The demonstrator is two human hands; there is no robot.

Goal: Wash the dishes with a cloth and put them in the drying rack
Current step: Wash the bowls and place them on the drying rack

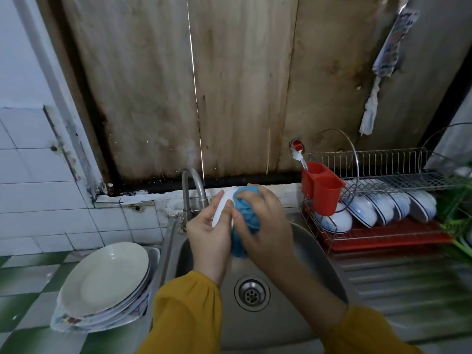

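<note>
Above the steel sink (319, 254), just in front of the tap (194, 185), the left hand (208, 233) holds a white dish (221, 208) edge-on, fingers curled round its rim. The right hand (265, 226) has its fingers bunched round a blue cloth (246, 215) pressed against the dish. A stack of plates (104, 277) lies on the bench (28, 282) at left; at right the drying rack (383, 169) holds bowls (362, 208) on edge behind a red cutlery holder (324, 192) with 2 cups.
</note>
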